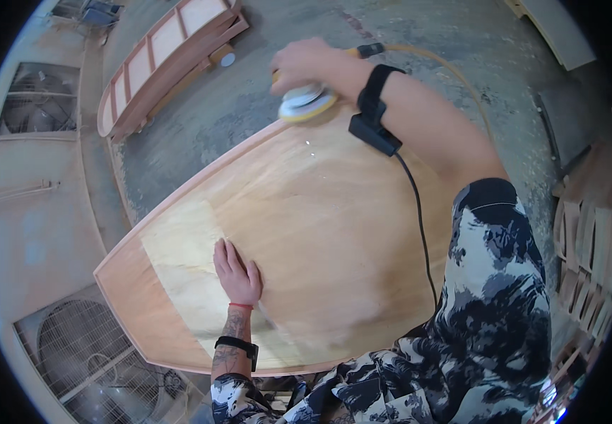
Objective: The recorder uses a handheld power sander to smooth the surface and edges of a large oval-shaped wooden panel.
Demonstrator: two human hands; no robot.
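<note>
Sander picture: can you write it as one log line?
right hand: grips sander at far edge | left hand: flat on wooden panel

Soft even daylight, faint glare on the wood panel (306,212), strong fisheye bending and black vignette at the rim

place: woodworking shop | signs: dusty concrete floor (263,106); wooden frame (172,60); stacked timber pieces, probably pallets (585,261); caged fan (83,353)
</note>
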